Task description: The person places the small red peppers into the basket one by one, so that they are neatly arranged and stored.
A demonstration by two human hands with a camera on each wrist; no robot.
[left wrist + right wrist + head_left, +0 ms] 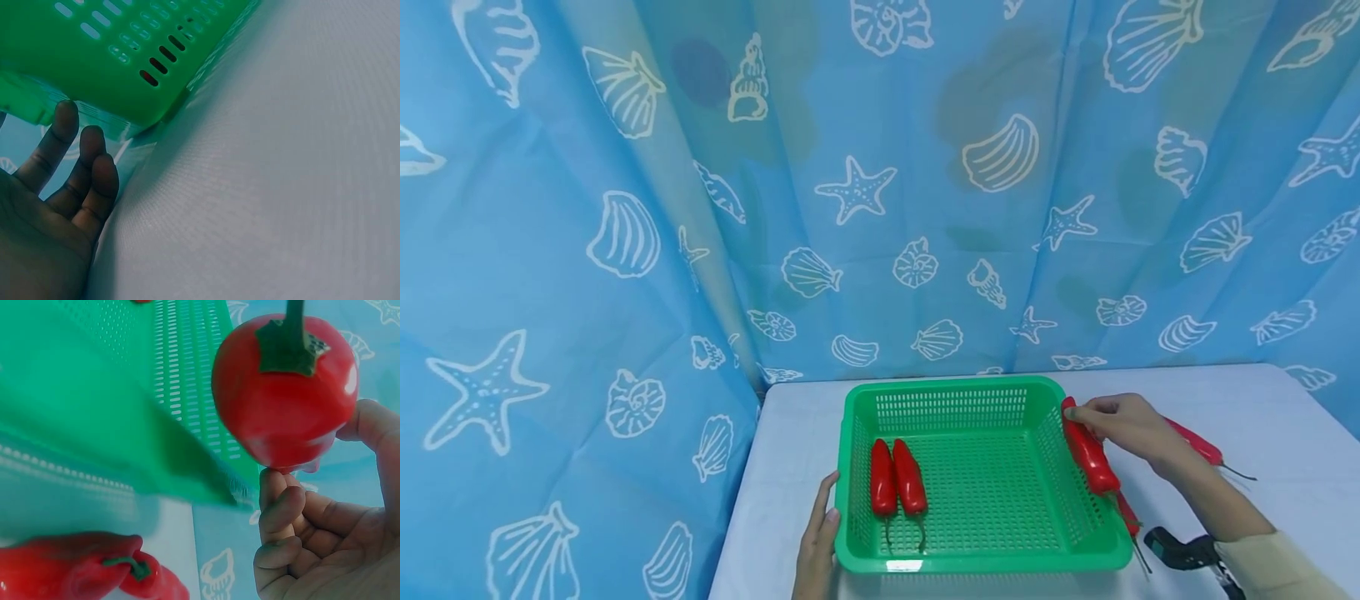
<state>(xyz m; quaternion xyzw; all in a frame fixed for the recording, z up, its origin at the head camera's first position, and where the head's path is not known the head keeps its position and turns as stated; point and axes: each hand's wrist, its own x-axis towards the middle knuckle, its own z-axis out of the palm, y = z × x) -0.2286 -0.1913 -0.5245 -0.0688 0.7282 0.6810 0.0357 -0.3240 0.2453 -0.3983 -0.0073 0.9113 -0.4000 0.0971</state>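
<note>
A green plastic basket [977,560] stands on the white table, with two red chili peppers [897,479] lying side by side at its left. My right hand [1123,425] pinches another red pepper [284,400] by its tip end, above the basket's right rim; its green stem points toward me. My left hand [817,542] is at the basket's left side, its fingers fairly straight along the wall. In the left wrist view the left hand [56,194] has its fingertips by the green wall; whether they press on it is hard to tell.
More red peppers [75,565] lie on the table right of the basket, one [1201,446] partly behind my right forearm. A black strap device [1183,552] sits at the right wrist. A blue shell-print curtain [865,275] hangs behind and left of the white table [1262,433].
</note>
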